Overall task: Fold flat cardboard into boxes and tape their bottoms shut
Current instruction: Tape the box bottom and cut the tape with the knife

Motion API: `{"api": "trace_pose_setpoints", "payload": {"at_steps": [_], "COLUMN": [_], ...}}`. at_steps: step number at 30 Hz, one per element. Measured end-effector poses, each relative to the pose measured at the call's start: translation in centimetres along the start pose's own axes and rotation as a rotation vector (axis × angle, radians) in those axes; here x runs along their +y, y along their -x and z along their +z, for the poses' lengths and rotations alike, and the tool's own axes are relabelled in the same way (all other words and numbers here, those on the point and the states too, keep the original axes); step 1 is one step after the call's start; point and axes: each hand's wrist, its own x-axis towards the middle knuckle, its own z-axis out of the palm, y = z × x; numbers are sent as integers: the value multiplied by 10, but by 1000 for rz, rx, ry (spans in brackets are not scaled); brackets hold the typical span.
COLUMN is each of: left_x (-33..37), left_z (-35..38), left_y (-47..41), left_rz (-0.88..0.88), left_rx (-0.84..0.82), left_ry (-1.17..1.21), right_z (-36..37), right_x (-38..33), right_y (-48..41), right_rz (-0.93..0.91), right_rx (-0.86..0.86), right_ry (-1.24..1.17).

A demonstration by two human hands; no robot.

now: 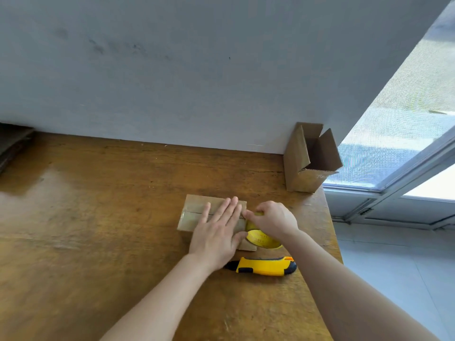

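Note:
A small cardboard box point(194, 212) lies bottom up on the wooden table point(98, 217), with clear tape along its centre seam. My left hand point(218, 230) rests flat on the box, fingers spread, pressing the taped flaps. My right hand point(273, 219) grips a yellow-cored tape roll point(263, 239) at the box's right end. The right part of the box is hidden under both hands.
A yellow and black utility knife point(266, 266) lies just in front of the box. A folded open box point(310, 158) stands at the back right corner by the wall. Flat cardboard point(12, 141) lies at the far left. The table's right edge borders a window.

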Motion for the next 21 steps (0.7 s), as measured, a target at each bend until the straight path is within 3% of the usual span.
{"api": "trace_pose_setpoints", "payload": {"at_steps": [2,6,10,13,16,21], "left_x": [-16,-45,-68,-80,-78,-98], "left_z": [-2,-8,-21,-34,-40,-29], "left_y": [2,2,1,1,0,-3], "left_rz": [-4,-234,-317,-383,-330,-293], "left_rx": [-4,-19,-90,-18,103,-63], "left_ry": [-42,-53,-94,-124,-41,123], "right_z": [-1,2,6,10,16,27], "right_x": [-3,-10,-22,-35,-53,-76], "right_y": [2,7,15,21,29,38], "right_rz": [12,39,25,16,-1,16], "right_rx": [3,-13,-75,-219,-353,-523], "right_ry": [-5,-29,-66,-240,-458,-782]}}
